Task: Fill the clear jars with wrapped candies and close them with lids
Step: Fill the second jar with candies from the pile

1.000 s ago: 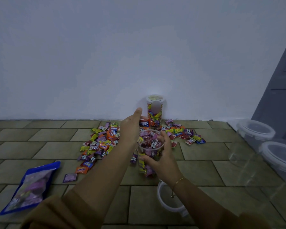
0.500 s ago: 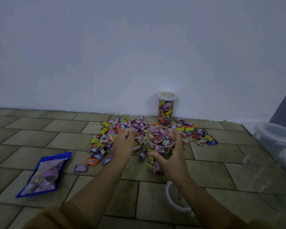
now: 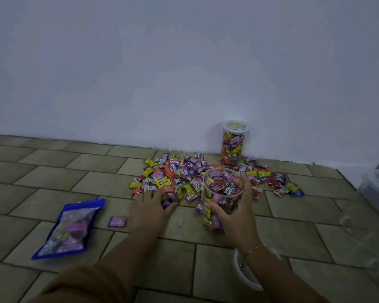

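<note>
A clear open jar, nearly full of wrapped candies, stands on the tiled floor. My right hand grips it from the near right side, fingers over the rim. My left hand lies palm down on the near edge of the candy pile, fingers curling over a few purple candies. A second jar, full and closed with a lid, stands by the wall. A white lid lies on the floor under my right wrist, partly hidden.
A blue candy bag lies on the floor at the left, with one loose purple candy beside it. Clear empty containers stand at the right edge. A white wall runs behind the pile.
My left hand dropped from above the jar down onto the near edge of the candy pile. The camera turned left. My right hand kept its hold on the jar.
</note>
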Available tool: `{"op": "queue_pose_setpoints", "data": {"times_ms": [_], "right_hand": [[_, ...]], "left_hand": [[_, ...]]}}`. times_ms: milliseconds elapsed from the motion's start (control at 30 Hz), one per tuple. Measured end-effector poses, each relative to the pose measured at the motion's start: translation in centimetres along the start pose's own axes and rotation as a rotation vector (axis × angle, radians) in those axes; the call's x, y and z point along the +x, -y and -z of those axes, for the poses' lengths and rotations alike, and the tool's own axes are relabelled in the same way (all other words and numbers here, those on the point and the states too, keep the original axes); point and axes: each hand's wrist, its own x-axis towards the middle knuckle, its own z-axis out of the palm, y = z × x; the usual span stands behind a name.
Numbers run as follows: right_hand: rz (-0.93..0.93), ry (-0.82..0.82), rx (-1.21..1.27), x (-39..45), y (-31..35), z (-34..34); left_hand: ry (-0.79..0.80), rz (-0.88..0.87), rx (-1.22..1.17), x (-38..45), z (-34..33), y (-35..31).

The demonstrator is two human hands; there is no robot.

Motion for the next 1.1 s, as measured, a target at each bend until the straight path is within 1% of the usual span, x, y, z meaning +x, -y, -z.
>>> {"op": "queue_pose_setpoints", "data": {"times_ms": [67, 133, 233, 367, 433, 500, 533, 567, 633, 700, 767, 900, 1100], "right_hand": [[-0.010, 0.007, 0.002, 0.0, 0.1, 0.0], [-0.014, 0.010, 0.014, -0.1, 0.2, -0.1], [-0.025, 0.010, 0.025, -0.2, 0.2, -0.1], [-0.053, 0.022, 0.011, -0.6, 0.2, 0.0], [-0.052, 0.021, -0.007, -0.7, 0.3, 0.0], [-0.044, 0.023, -0.009, -0.9, 0.5, 0.1], [-0.039, 0.023, -0.010, -1.0, 0.6, 0.1], [-0.034, 0.023, -0.013, -1.1, 0.7, 0.1], [-0.027, 0.020, -0.019, -1.2, 0.8, 0.1], [-0.033, 0.021, -0.011, -1.4, 1.1, 0.2], [-0.049, 0.031, 0.005, -1.5, 1.3, 0.2], [-0.061, 0.032, 0.007, -1.4, 1.4, 0.3], [-0.054, 0.022, 0.001, -1.2, 1.1, 0.3]], "left_hand": [[-0.002, -0.061, -0.033, 0.2, 0.0, -0.1], [0.043, -0.076, -0.144, 0.5, 0.3, -0.4], [0.124, 0.014, -0.425, 1.1, 0.9, -0.9], [0.042, 0.096, -0.712, 0.8, 2.3, -1.9], [0.027, 0.181, -0.951, 0.9, 3.3, -2.6], [0.051, 0.353, -1.240, 1.5, 4.7, -3.7], [0.107, 0.455, -1.396, 2.0, 5.3, -4.2], [0.171, 0.494, -1.552, 2.6, 5.9, -4.8], [0.256, 0.475, -1.779, 3.1, 7.6, -6.3], [0.279, 0.456, -1.911, 3.1, 9.2, -8.2], [0.315, 0.386, -1.985, 2.9, 10.3, -10.0], [0.342, 0.312, -2.004, 2.1, 11.9, -12.4], [0.293, 0.153, -1.936, 1.5, 12.0, -13.6]]}}
